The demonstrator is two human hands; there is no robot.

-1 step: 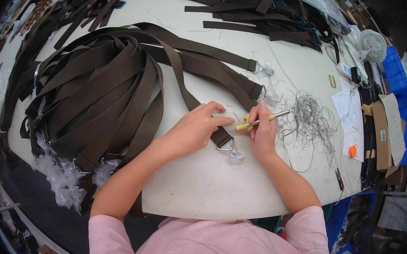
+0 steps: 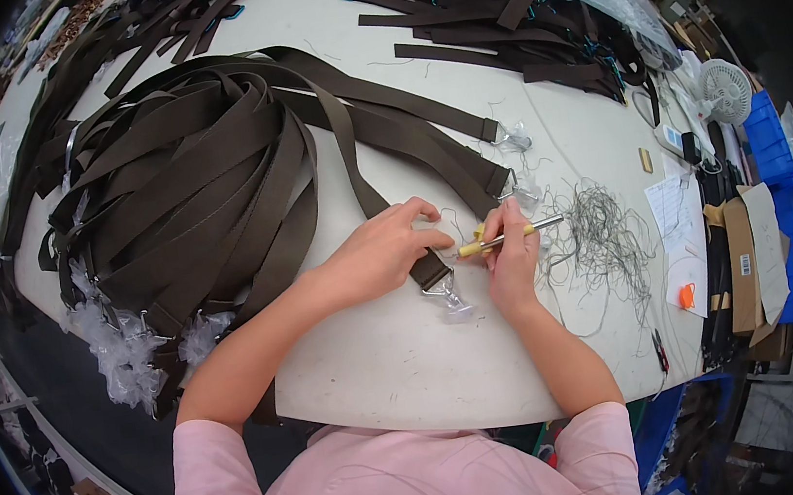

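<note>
My left hand [image 2: 385, 252] lies over a dark brown webbing strap [image 2: 362, 193] close to its end, its lower fingers curled on the strap and its thumb and forefinger apart. Below that hand the strap's end shows a metal hook [image 2: 443, 286] wrapped in clear plastic. My right hand [image 2: 513, 264] grips a slim pen-like tool [image 2: 543, 223] with a silver shaft and a yellow end, which points toward my left thumb. Beyond my hands, two more strap ends with plastic-wrapped metal fittings [image 2: 510, 184] rest on the white table [image 2: 371, 368].
A big heap of brown straps [image 2: 183, 174] fills the left side. Tangled loose thread [image 2: 601, 239] lies right of my right hand. Small red-and-black snips [image 2: 661, 350], an orange object [image 2: 687, 295], paper [image 2: 675, 216] and a white fan [image 2: 725, 91] are at the right. More straps [image 2: 488, 17] lie far back.
</note>
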